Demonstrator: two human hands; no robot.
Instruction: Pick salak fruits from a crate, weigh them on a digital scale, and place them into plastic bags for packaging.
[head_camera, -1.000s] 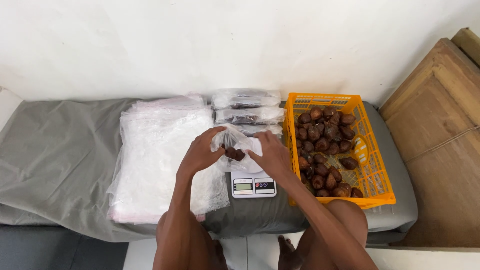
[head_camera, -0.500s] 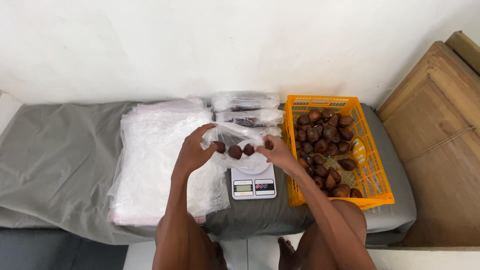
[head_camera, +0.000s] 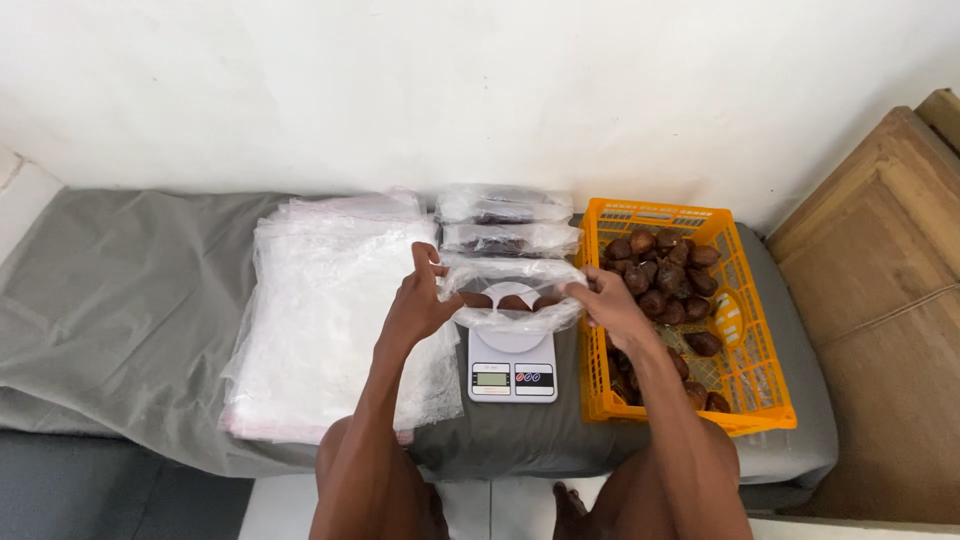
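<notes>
A clear plastic bag (head_camera: 512, 290) holding a few round brown fruits is hanging stretched out sideways just above the round platform of a small white digital kitchen scale (head_camera: 511, 362). The left hand (head_camera: 420, 302) is pinching the bag's left edge, its grip clamped on the plastic with thumb and fingers together. The right hand (head_camera: 612, 308) is clamping the right edge the same way. Both forearms are reaching away from the near edge, wrists angled inward toward each other. Right of the scale, an orange plastic crate (head_camera: 745, 395) is holding more brown fruits. Left of it, a stack of empty clear bags (head_camera: 320, 310) is lying on the grey cloth-covered counter (head_camera: 120, 300). Filled sealed bags (head_camera: 505, 222) are lying farther back.
</notes>
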